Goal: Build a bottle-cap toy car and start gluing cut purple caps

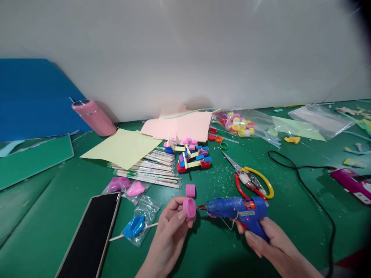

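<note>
My left hand [174,224] pinches a pink bottle cap [189,207] between thumb and fingers, its hollow side turned partly toward me. My right hand [268,237] is wrapped round the handle of a blue glue gun [237,208]. The gun's nozzle points left, close to the cap's right rim; whether it touches I cannot tell. Just beyond the held cap, another pink cap [190,190] rests on the green table. Part of one more pink piece shows under the gun. Farther back stand several small models made of coloured caps and wooden sticks [194,164].
Scissors [246,177] lie behind the glue gun. At left are a phone [89,235], bags of coloured clay [135,226], wrapped wooden sticks [150,168] and yellow paper [123,146]. A bag of caps [237,123] sits at the back. A black cord [313,197] runs to a purple power strip [352,185].
</note>
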A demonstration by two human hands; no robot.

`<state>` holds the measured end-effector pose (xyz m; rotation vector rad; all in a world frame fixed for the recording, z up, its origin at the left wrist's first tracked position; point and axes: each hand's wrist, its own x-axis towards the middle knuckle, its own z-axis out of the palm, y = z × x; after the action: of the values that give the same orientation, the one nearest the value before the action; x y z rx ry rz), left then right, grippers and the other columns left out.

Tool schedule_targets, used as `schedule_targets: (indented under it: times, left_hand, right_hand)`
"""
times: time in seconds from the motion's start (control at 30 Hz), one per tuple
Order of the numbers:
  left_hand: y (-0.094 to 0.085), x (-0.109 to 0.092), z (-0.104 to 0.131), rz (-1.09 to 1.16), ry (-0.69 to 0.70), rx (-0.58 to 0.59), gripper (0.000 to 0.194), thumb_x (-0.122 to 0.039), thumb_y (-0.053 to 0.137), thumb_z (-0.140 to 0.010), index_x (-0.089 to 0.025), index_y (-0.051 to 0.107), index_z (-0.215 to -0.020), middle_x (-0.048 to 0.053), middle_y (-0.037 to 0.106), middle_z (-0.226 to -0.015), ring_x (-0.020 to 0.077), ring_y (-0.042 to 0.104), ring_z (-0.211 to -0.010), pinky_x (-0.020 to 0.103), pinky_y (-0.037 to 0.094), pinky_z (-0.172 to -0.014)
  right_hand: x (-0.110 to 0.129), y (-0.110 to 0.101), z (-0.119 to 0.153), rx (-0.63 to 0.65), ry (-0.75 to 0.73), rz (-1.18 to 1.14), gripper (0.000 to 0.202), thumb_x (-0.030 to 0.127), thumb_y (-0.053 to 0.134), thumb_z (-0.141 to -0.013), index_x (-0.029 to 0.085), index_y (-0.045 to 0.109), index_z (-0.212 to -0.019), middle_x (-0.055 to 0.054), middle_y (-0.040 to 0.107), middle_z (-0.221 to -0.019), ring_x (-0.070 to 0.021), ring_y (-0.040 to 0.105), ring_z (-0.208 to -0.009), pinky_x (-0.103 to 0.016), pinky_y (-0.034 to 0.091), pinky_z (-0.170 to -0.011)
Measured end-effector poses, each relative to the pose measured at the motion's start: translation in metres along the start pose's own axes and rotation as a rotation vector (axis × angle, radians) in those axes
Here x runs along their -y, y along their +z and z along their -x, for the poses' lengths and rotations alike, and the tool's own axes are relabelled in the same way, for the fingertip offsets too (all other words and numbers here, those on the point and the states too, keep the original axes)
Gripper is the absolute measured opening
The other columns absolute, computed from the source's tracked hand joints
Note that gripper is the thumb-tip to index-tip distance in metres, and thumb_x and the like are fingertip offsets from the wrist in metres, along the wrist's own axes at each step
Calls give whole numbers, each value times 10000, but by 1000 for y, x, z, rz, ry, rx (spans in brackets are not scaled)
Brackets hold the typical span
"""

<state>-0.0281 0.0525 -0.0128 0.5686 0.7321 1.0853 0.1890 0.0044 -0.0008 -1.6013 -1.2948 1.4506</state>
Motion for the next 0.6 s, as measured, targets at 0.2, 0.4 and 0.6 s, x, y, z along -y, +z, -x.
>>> schedule_targets:
  times: [0.2, 0.4, 0.6]
  left_hand:
    - [0, 1, -1, 9, 23, -15, 125, -229, 560, -745, -151, 602, -833, -5, 464, -676, 96, 382, -586, 233, 296, -587]
    - [1, 1, -2, 23, 19, -20, 126, -223, 562, -742, -147, 605, -834, -2, 474, -681, 99, 394, -598, 231, 307, -591]
    - [4, 0, 0, 20, 14, -59, 133, -222, 589, -718, -144, 612, -823, 8, 495, -675, 101, 404, -592, 227, 321, -579]
  right_hand:
    - [2, -4, 0, 57, -15, 43, 352, 522, 452, -784, 197, 574, -843, 12, 468, -654, -111, 411, -541, -210, 389, -494]
    - [3, -6, 1, 75, -6, 44, 354, 523, 446, -789, 199, 574, -848, 10, 486, -674, -110, 429, -553, -209, 396, -505]
    - [4, -1, 7, -9, -4, 29, 371, 543, 470, -764, 199, 597, -816, 17, 480, -633, -109, 422, -536, -214, 383, -494]
